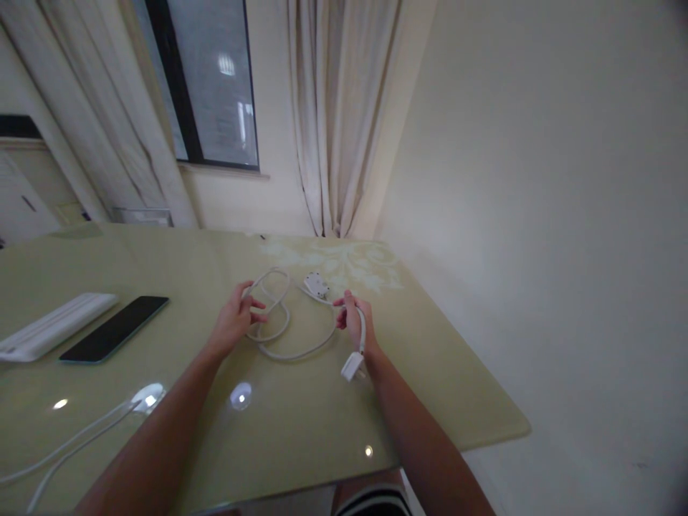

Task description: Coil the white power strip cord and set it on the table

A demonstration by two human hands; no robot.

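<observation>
A white power cable [301, 355] lies in loose loops on the table between my hands. On the left, my left hand [235, 320] has its partly curled fingers around one loop. My right hand [357, 322] grips the cable near its plug end, the thumb pressed on top. From that hand the white plug [353, 366] hangs by a short length of cable, prongs towards the right. Just beyond the right hand, a small white block with dark spots [316, 284], perhaps a socket block, lies among the cable.
A black phone-like slab [115, 330] and a long white device [56, 325] lie at the left of the glossy table [456, 387]. Another white cable [80, 433] runs across the front left. The wall [537, 215] borders the table's right side; curtains [338, 107] hang behind.
</observation>
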